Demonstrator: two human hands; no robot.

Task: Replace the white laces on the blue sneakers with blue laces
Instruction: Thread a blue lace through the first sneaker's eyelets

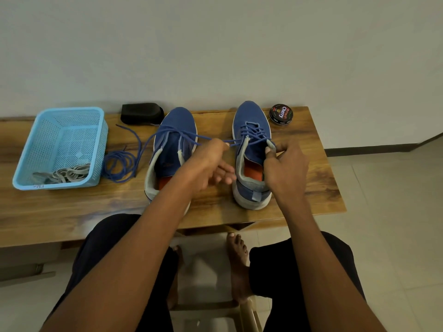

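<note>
The right hand [285, 168] is pinning the right sneaker [251, 154] by its collar so it isn't sliding while the left hand [208, 164] is pinching and tugging the blue lace [230, 141] snug.

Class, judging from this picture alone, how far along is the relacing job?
Done: white laces lie in the basket. In hand: left hand pulls a blue lace on the right sneaker, which the right hand steadies. Left: finishing both sneakers.
</note>
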